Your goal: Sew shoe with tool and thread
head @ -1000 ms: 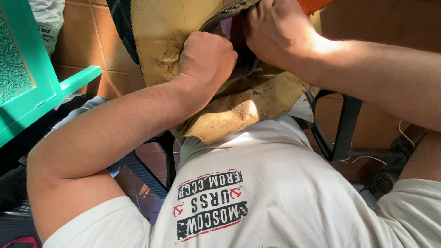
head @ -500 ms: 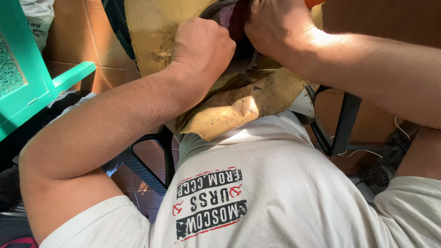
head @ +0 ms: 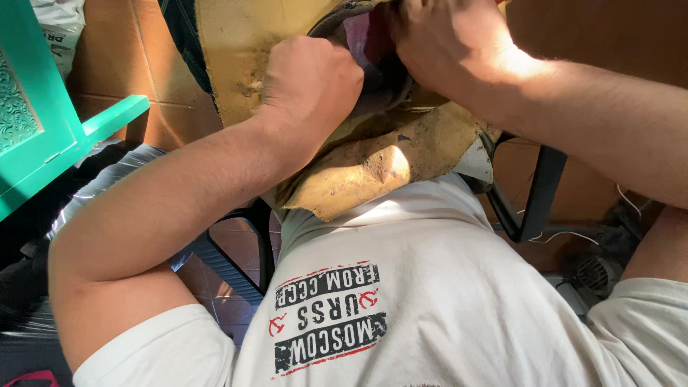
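A large piece of worn yellow-tan leather-like material [head: 373,168] lies over my lap and rises toward the top of the view. My left hand [head: 308,82] is closed in a fist, gripping the material near a dark curved rim with a pinkish patch [head: 358,32]. My right hand [head: 444,39] is clenched on the same rim just to the right, its fingers curled over the edge. What lies under the hands is hidden. My white printed shirt [head: 401,287] fills the lower part of the view.
A turquoise plastic chair [head: 43,129] stands at the left. Black metal chair legs [head: 534,193] and a black frame [head: 236,265] sit on the reddish tiled floor [head: 215,294]. Grey plastic sheeting [head: 115,172] lies at the left; thin wires and a small dark device [head: 595,269] at the right.
Both hands have stayed clenched on the material near the rim. The view has shifted slightly; the hands sit a little higher in it.
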